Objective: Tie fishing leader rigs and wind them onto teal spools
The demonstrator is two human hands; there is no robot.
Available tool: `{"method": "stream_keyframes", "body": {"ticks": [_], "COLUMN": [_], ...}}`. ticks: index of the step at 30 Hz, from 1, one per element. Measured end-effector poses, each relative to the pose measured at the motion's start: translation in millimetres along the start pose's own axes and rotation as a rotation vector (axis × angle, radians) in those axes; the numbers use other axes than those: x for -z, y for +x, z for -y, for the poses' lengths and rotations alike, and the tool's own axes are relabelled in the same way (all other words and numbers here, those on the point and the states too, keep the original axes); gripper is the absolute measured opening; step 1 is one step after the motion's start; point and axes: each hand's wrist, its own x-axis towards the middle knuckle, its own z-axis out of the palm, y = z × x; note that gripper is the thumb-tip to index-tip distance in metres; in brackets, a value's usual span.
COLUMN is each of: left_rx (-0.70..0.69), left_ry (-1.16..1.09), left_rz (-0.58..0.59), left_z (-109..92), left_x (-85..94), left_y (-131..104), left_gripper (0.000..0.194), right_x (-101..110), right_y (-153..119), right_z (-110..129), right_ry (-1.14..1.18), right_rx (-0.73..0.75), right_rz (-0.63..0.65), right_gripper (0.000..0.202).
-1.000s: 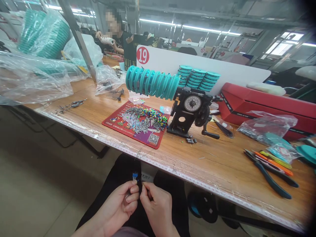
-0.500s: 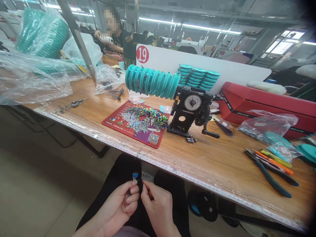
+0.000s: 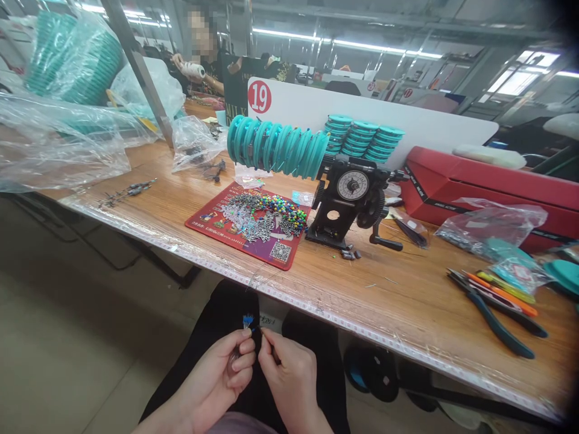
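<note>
Low over my lap, my left hand (image 3: 230,364) is closed around a small bunch of thin wire stems with blue tips (image 3: 247,321), which stick up past the thumb. My right hand (image 3: 289,371) is beside it, thumb and forefinger pinched together. What that pinch holds is too small to make out; a tiny blue bit shows between the two hands. Beyond them on the table, a red mat (image 3: 212,220) carries piles of small metal swivels (image 3: 260,230), clear pieces and coloured beads (image 3: 289,211).
A black hand-cranked winder (image 3: 337,202) holds a row of teal spools (image 3: 278,147). Pliers (image 3: 497,322) and orange and yellow tools lie right, near a red box (image 3: 474,193). Plastic bags (image 3: 58,150) cover the left. A person sits across. The table edge (image 3: 271,289) runs before my knees.
The view has shifted very slightly. Both hands stay in nearly the same place, with a small movement at the fingertips.
</note>
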Motion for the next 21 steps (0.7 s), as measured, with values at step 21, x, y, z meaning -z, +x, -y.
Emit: {"method": "stream_keyframes", "body": {"ticks": [21], "left_rx": [0.017], "left_ry": [0.031], "left_rz": [0.041], "left_z": [4.2], "left_x": [5.5], "left_y": [0.6], "left_gripper": [0.023], "right_x": [-0.7], "right_y": [-4.5], "right_z": [2.2], "right_ry": [0.229], "right_rx": [-0.418], "right_rz": [0.226], "right_gripper": [0.022]}}
